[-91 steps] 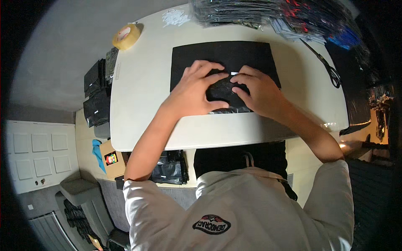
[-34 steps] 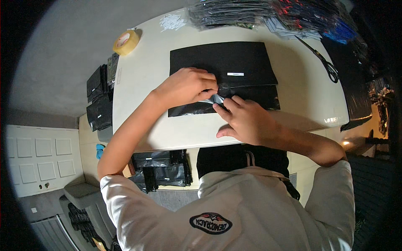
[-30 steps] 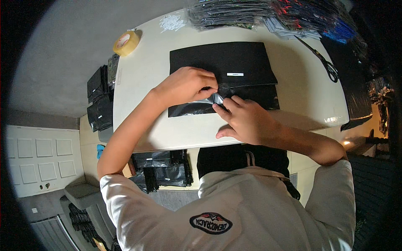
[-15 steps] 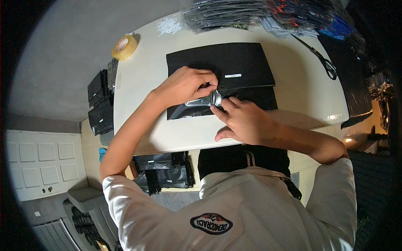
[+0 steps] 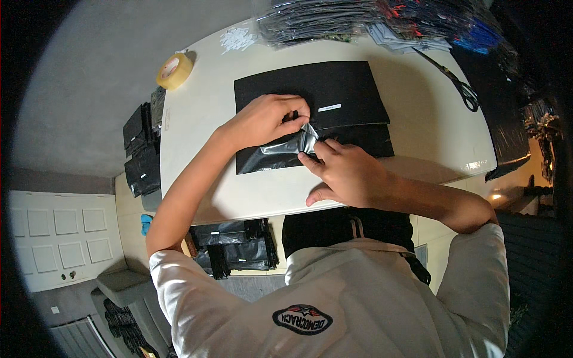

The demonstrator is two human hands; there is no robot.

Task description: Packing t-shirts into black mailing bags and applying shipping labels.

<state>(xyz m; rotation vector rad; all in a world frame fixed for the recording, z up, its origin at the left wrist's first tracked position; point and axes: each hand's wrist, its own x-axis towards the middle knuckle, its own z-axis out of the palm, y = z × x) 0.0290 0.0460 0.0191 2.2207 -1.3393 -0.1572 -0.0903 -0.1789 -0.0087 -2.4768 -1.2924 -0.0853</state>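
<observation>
A flat black plastic bag [image 5: 292, 77], folded over with a small white label [image 5: 329, 108] on its upper panel, lies in front of me. My left hand [image 5: 268, 121] pinches a glossy fold of it between thumb and fingers near the panel's lower edge. Just below, the curled fingers of my right hand [image 5: 352, 173] grip the same shiny crumpled plastic, while the right thumb sticks out apart from it. The plastic between both hands is pulled up into a crease. What lies inside the bag is hidden.
The white table [image 5: 209, 77] holds a tape roll [image 5: 175, 71], white slips [image 5: 239, 39], black scissors [image 5: 456, 86] and stacked clear-wrapped packages [image 5: 316, 21]. More black packages sit beside the table [image 5: 143, 176] and below its near edge [image 5: 245, 253].
The creased plastic between my fingers is drawn up slightly taller. Both hands keep nearly the same place and grip; the view shifts a little.
</observation>
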